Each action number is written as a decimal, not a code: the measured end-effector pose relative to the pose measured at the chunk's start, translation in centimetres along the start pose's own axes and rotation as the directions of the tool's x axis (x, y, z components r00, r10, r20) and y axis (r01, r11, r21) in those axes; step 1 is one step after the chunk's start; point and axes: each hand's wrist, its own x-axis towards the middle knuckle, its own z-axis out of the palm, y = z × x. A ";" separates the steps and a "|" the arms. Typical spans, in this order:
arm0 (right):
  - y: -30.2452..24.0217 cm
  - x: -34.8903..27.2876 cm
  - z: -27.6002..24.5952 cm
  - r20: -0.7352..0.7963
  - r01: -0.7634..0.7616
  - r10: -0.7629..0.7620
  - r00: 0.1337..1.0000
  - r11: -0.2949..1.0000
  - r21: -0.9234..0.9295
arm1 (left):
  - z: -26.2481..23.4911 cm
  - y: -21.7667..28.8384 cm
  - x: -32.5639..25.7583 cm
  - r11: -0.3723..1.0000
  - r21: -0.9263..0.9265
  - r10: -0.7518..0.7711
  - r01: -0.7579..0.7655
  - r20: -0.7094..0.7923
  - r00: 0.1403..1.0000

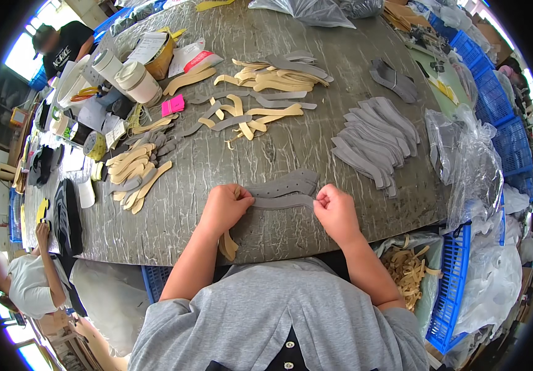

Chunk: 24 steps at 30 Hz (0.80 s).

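- My left hand [226, 207] pinches one end of a gray strip [282, 202].
- My right hand [335, 213] pinches the other end.
- The strip is over the table [272, 238], right beside a gray piece with little holes [290, 183].

Table [201, 170]: spanning the frame, showing a grey-brown, creased surface.
Upper centre: a tan-and-grey heap [279, 77] is lying spread; below it, loose strips [238, 117] are crossing.
Right of centre: grey curved pieces [374, 139] are overlapping in rows; a smaller dark grey stack [395, 80] is lying above.
Left of centre: tan pieces [131, 162] are lying piled among grey ones.
Upper left: white containers [137, 83] are standing grouped; a pink pad [172, 106] is lying near.
Centre: a perforated grey piece [285, 183] is showing; full table contact unclear.
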 end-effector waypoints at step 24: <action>-4.4 -0.6 1.9 0.098 0.538 -0.530 0.842 0.812 -0.228 | 0.3 1.4 -3.1 0.966 -0.240 0.118 -0.097 0.075 0.990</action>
